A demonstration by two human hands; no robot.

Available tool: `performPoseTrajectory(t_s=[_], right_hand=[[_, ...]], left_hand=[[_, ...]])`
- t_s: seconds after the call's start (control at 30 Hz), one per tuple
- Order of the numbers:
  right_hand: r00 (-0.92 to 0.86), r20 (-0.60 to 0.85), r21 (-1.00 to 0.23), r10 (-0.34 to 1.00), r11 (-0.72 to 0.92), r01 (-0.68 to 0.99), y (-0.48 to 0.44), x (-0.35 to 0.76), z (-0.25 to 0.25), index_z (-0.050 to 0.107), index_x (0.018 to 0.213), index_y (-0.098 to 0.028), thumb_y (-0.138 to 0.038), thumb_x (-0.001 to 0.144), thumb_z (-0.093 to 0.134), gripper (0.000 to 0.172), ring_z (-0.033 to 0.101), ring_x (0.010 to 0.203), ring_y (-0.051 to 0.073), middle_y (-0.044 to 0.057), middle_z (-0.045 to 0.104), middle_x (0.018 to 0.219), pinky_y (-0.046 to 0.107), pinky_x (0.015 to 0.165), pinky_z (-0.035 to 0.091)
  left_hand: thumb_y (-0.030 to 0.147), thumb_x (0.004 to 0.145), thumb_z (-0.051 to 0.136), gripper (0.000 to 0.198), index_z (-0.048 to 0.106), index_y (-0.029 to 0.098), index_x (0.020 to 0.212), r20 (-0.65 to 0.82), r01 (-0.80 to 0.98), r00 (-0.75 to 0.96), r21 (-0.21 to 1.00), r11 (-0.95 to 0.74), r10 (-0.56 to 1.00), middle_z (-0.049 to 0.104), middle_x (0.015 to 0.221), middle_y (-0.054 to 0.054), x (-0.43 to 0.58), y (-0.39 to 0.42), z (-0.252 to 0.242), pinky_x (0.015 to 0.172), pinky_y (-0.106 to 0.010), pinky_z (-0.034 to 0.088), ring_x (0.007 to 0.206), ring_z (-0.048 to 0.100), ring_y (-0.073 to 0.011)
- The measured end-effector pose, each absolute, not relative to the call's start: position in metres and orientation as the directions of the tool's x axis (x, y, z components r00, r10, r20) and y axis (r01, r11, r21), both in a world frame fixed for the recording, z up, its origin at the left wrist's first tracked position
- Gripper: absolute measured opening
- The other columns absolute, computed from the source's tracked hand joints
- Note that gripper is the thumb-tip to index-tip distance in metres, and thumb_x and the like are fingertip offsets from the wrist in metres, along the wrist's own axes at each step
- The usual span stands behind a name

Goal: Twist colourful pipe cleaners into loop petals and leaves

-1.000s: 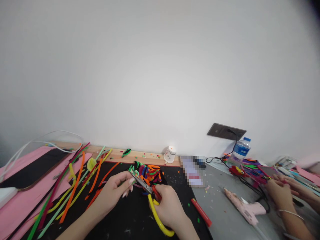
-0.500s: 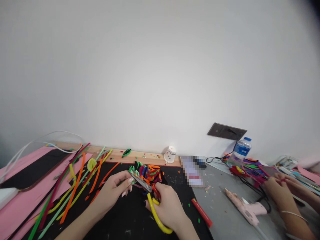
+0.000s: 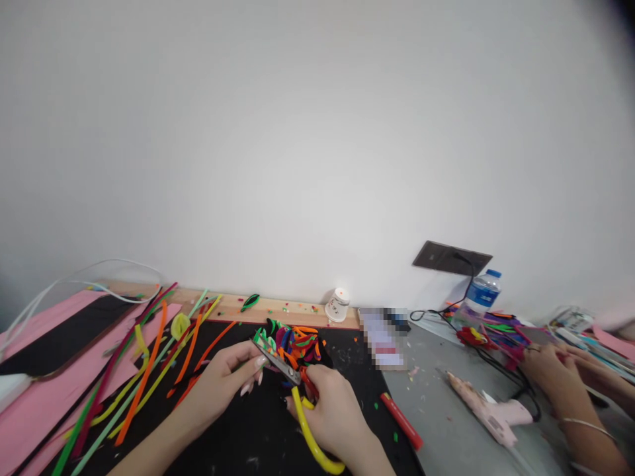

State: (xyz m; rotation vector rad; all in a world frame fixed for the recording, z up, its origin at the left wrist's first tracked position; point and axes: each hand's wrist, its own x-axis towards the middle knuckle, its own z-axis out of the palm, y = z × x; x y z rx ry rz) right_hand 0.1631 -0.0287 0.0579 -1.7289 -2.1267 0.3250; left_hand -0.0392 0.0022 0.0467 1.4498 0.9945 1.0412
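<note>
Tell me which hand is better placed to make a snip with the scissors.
Right, I'd judge: the right hand grips the scissors at the handle end, while the left hand is beside the blades, away from the yellow handle.

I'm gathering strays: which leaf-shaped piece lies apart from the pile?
The green-and-black piece, on the wooden strip left of the cup; the others are bunched in the pile.
</note>
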Motion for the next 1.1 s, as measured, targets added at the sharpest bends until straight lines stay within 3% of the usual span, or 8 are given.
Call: performPoseTrajectory(t_s=[0.17,0.3,0.53,0.6,0.7,0.87,1.0,1.1], right_hand=[[-0.187,0.164,-0.399,0.969,0.238,0.886,-0.026,0.166,0.051,0.044,0.057,-0.018,-0.016,0.068,0.053,0.015,0.035,0.047,0.008,-0.004,0.048,0.054,0.022,0.046,0.017],[-0.166,0.205,-0.417,0.965,0.239,0.877,-0.023,0.167,0.053,0.045,0.059,-0.018,-0.017,0.073,0.050,0.015,0.042,0.050,0.009,-0.002,0.050,0.056,0.021,0.047,0.020],[0.110,0.249,-0.396,0.962,-0.003,0.918,-0.011,0.186,0.062,0.054,0.064,-0.020,-0.030,0.073,0.056,0.014,0.052,0.054,0.016,0.001,0.059,0.060,0.023,0.048,0.025],[0.149,0.239,-0.411,0.960,-0.039,0.911,-0.006,0.197,0.060,0.060,0.072,-0.019,-0.024,0.072,0.057,0.006,0.058,0.064,0.020,0.006,0.064,0.070,0.024,0.053,0.031],[0.186,0.199,-0.420,0.962,-0.088,0.903,0.000,0.210,0.052,0.063,0.076,-0.016,-0.022,0.070,0.058,0.010,0.061,0.071,0.023,0.010,0.066,0.074,0.026,0.057,0.036],[0.174,0.254,-0.430,0.951,-0.050,0.901,0.006,0.222,0.044,0.065,0.079,-0.013,-0.013,0.065,0.058,0.016,0.060,0.071,0.023,0.011,0.064,0.079,0.029,0.063,0.041],[0.201,0.293,-0.474,0.935,-0.040,0.879,0.008,0.225,0.051,0.064,0.081,-0.011,-0.012,0.069,0.053,0.015,0.058,0.072,0.023,0.011,0.062,0.077,0.031,0.067,0.042],[0.173,0.389,-0.584,0.905,0.096,0.806,0.003,0.214,0.061,0.060,0.087,-0.013,-0.020,0.079,0.048,0.017,0.055,0.071,0.020,0.009,0.060,0.082,0.029,0.067,0.042]], left_hand=[[0.038,0.080,0.051,0.025,0.054,0.017,0.067,0.079,0.024,0.285,0.996,-0.089,0.955,0.050,0.055,0.005,-0.038,0.001,0.048,0.047,-0.020,0.032,0.044,0.039,-0.0079],[0.039,0.080,0.050,0.025,0.056,0.017,0.071,0.085,0.029,0.278,0.995,-0.097,0.957,0.051,0.056,0.005,-0.037,0.000,0.051,0.047,-0.020,0.034,0.045,0.040,-0.0089],[0.036,0.077,0.054,0.018,0.061,0.019,0.076,0.123,0.047,0.145,0.990,-0.131,0.982,0.059,0.075,0.001,-0.037,-0.001,0.059,0.072,-0.023,0.040,0.077,0.053,-0.0172],[0.037,0.076,0.055,0.019,0.061,0.020,0.078,0.103,0.029,0.120,0.994,-0.107,0.987,0.060,0.078,0.001,-0.037,-0.001,0.061,0.073,-0.023,0.040,0.080,0.053,-0.0174],[0.038,0.077,0.055,0.020,0.061,0.019,0.082,0.069,-0.016,0.120,0.998,-0.067,0.990,0.060,0.077,0.002,-0.037,-0.001,0.062,0.069,-0.021,0.040,0.076,0.052,-0.0156],[0.038,0.077,0.056,0.020,0.056,0.019,0.082,0.005,-0.145,0.164,0.989,0.019,0.986,0.053,0.064,0.006,-0.032,-0.002,0.058,0.053,-0.019,0.039,0.057,0.048,-0.0105],[0.036,0.075,0.060,0.019,0.056,0.019,0.082,-0.034,-0.244,0.196,0.966,0.083,0.980,0.056,0.068,0.005,-0.031,-0.001,0.053,0.059,-0.022,0.046,0.063,0.054,-0.0116],[0.035,0.073,0.063,0.019,0.057,0.021,0.085,-0.063,-0.281,0.191,0.953,0.117,0.979,0.062,0.073,0.004,-0.029,-0.001,0.049,0.065,-0.024,0.049,0.071,0.059,-0.0136]])
